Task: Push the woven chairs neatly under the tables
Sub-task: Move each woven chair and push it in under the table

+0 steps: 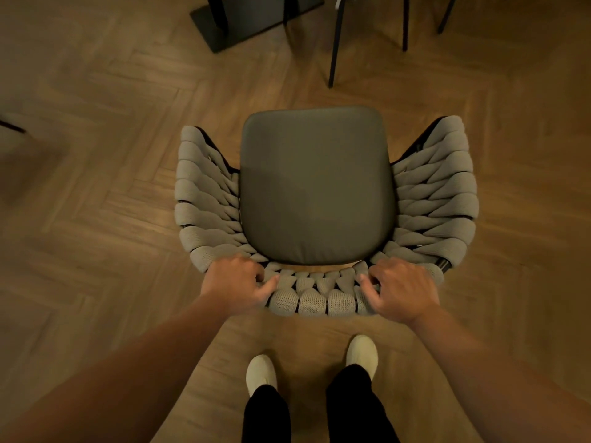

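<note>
Woven chair stands upright on the herringbone wood floor, seen from above, front edge pointing away from the person. It has grey woven strapping round the arms and back and a dark seat cushion lying flat inside the weave. Left hand grips the chair's back rim at its left rear corner, fingers curled over the top onto the inner side, thumb lying along the weave toward the chair's middle. Right hand grips the same rim at the right rear corner, also curled over, thumb pointing in. Both hands hold the chair, a stretch of bare rim between them. Both forearms are bare and reach in from behind the chair. Two pale shoes stand just behind the chair back, with dark trousers above them, the right foot a bit nearer the chair. Beyond the chair's front and to its left is a dark flat table base, well apart from the chair, tabletop out of view. Beyond the front and to the right are the thin dark legs of another chair, also apart. A dark blurred object sits far left of the chair; can't tell what it is.
</note>
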{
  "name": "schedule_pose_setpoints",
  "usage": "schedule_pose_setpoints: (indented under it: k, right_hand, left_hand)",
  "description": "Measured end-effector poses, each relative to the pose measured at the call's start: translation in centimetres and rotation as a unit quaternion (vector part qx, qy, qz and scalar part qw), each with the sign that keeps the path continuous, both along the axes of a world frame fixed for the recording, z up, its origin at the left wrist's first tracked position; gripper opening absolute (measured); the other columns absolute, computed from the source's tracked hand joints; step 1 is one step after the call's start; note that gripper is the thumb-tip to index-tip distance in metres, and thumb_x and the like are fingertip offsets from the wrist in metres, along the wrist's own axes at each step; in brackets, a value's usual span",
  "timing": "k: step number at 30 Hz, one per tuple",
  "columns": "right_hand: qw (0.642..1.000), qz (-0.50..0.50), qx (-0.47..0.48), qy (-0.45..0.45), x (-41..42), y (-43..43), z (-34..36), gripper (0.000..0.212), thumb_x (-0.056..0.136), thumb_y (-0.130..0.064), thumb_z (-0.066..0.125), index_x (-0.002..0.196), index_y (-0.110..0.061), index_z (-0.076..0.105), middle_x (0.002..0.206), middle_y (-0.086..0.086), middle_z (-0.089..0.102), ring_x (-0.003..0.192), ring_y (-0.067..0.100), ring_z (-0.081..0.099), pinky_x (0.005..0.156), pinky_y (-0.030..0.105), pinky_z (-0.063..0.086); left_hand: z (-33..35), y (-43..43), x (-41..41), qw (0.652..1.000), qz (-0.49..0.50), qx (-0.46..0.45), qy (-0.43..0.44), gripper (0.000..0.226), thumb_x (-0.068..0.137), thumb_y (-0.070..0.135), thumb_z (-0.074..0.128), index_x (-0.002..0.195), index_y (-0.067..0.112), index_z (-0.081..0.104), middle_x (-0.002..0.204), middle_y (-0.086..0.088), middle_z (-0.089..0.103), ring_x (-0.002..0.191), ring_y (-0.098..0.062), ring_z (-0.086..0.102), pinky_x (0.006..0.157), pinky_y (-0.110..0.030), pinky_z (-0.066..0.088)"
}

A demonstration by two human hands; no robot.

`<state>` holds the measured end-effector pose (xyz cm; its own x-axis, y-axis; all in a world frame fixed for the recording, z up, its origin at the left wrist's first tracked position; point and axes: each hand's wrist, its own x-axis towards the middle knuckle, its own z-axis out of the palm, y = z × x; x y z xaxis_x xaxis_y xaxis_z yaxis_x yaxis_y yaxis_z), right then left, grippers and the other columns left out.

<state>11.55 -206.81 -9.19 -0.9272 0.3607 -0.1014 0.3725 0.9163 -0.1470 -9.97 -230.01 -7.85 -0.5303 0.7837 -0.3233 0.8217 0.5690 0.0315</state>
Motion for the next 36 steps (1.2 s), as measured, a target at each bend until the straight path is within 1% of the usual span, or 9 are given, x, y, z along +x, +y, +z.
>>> schedule_pose_setpoints:
  k: [5,8,10,17,22,25,29,33,36]
  right_hand:
    - [0.999,0.046,0.005,0.002,-2.6,5.6,-0.3,0.047,0.09,-0.051,0.037,0.06,-0.022,0.058,0.061,-0.002,0.057,0.056,0.02,0.056,0.047,0.027,0.028]
    - [0.998,0.065,0.0,0.0,-4.7,8.6,-0.2,0.045,0.089,-0.052,0.036,0.059,-0.024,0.052,0.06,-0.003,0.053,0.055,0.019,0.054,0.048,0.028,0.026]
    - [0.997,0.081,-0.004,0.001,-6.5,10.6,0.0,0.044,0.089,-0.052,0.035,0.059,-0.024,0.05,0.059,-0.007,0.046,0.054,0.019,0.053,0.047,0.028,0.027]
    - [0.992,0.129,0.004,0.0,-13.4,16.8,-0.3,0.045,0.09,-0.053,0.034,0.064,-0.025,0.057,0.062,-0.006,0.053,0.054,0.016,0.05,0.045,0.028,0.033]
    - [0.99,0.143,0.009,-0.016,-18.6,20.6,-0.3,0.045,0.089,-0.054,0.033,0.06,-0.026,0.051,0.06,-0.007,0.05,0.053,0.014,0.047,0.044,0.029,0.033]
    - [0.989,0.145,0.008,-0.015,-21.8,22.6,-0.4,0.045,0.089,-0.055,0.032,0.059,-0.026,0.049,0.059,-0.009,0.047,0.052,0.012,0.044,0.044,0.028,0.03]
    - [0.987,0.16,0.014,-0.01,-26.1,25.3,0.0,0.044,0.089,-0.055,0.034,0.058,-0.026,0.048,0.058,-0.01,0.044,0.05,0.011,0.042,0.043,0.025,0.023]
    - [0.987,0.16,0.016,-0.013,-29.7,27.3,0.0,0.045,0.089,-0.055,0.032,0.06,-0.026,0.049,0.06,-0.009,0.045,0.051,0.012,0.043,0.043,0.027,0.031]
    - [0.987,0.16,0.009,-0.016,-32.3,28.7,0.0,0.045,0.089,-0.055,0.031,0.06,-0.026,0.05,0.059,-0.009,0.045,0.051,0.011,0.042,0.043,0.027,0.033]
  left_hand:
    - [0.3,3.9,-0.2,0.998,0.06,0.006,-0.004,0.056,0.088,0.065,0.029,0.071,0.03,0.069,0.072,0.009,0.057,0.063,-0.011,0.052,0.05,-0.024,0.029]
    - [0.5,6.0,-1.0,0.995,0.095,0.014,-0.012,0.048,0.083,0.057,0.03,0.056,0.024,0.052,0.058,0.007,0.051,0.055,-0.013,0.049,0.048,-0.025,0.028]
    - [0.7,7.4,-1.8,0.994,0.113,0.007,-0.014,0.041,0.083,0.051,0.036,0.055,0.023,0.046,0.056,0.007,0.049,0.055,-0.011,0.046,0.049,-0.026,0.027]
    - [0.2,11.4,-5.6,0.988,0.155,0.015,-0.006,0.039,0.081,0.048,0.034,0.057,0.022,0.048,0.056,0.005,0.048,0.056,-0.015,0.05,0.049,-0.025,0.033]
    - [0.1,14.4,-9.4,0.984,0.176,0.027,-0.012,0.044,0.081,0.051,0.025,0.056,0.022,0.048,0.056,0.005,0.05,0.055,-0.014,0.051,0.052,-0.026,0.044]
    - [0.0,16.2,-12.1,0.982,0.188,0.028,-0.007,0.045,0.081,0.051,0.028,0.056,0.02,0.05,0.056,0.005,0.052,0.054,-0.013,0.05,0.049,-0.025,0.037]
    - [0.0,18.7,-15.5,0.979,0.2,0.029,-0.016,0.045,0.084,0.051,0.033,0.06,0.02,0.055,0.059,0.005,0.053,0.055,-0.013,0.05,0.054,-0.026,0.043]
    - [0.2,20.8,-18.6,0.977,0.209,0.036,-0.02,0.043,0.086,0.049,0.039,0.056,0.02,0.051,0.057,0.006,0.052,0.053,-0.012,0.047,0.05,-0.027,0.039]
    - [0.3,22.1,-21.0,0.976,0.212,0.033,-0.024,0.043,0.085,0.049,0.036,0.056,0.02,0.049,0.057,0.007,0.05,0.052,-0.011,0.046,0.05,-0.027,0.037]
